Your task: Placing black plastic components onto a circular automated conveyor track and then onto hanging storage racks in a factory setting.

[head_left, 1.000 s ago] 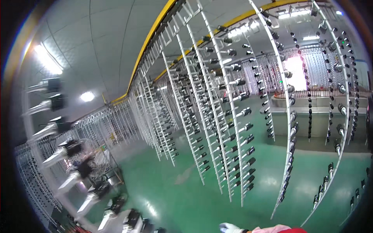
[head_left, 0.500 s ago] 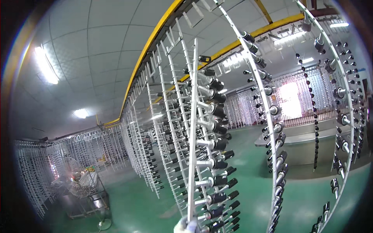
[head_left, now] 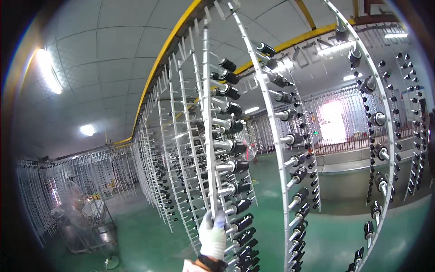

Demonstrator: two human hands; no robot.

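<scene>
My left hand [head_left: 213, 238], in a white knitted glove with a dark band at the wrist, is raised at the lower middle. Its fingers close round the lower part of a long pale metal rack bar [head_left: 208, 122], which stands nearly upright. Black and silver cylindrical parts [head_left: 231, 109] stick out in a column to the right of this bar. The bar's upper end reaches the row of metal hooks [head_left: 191, 43] below the yellow rail; whether it hangs there I cannot tell. My right hand is not in view.
Beside my hand on the right hangs another loaded rack bar [head_left: 272, 118], and a further one [head_left: 387, 113] curves at the far right. Rows of racks [head_left: 154, 158] line the left. A yellow overhead rail [head_left: 156, 68], a metal trolley [head_left: 90, 226] and a fan [head_left: 248, 147] also show.
My left hand has risen into fuller view, still holding the bar. The bar's top has moved up among the hooks. The surrounding racks have shifted leftward in the picture.
</scene>
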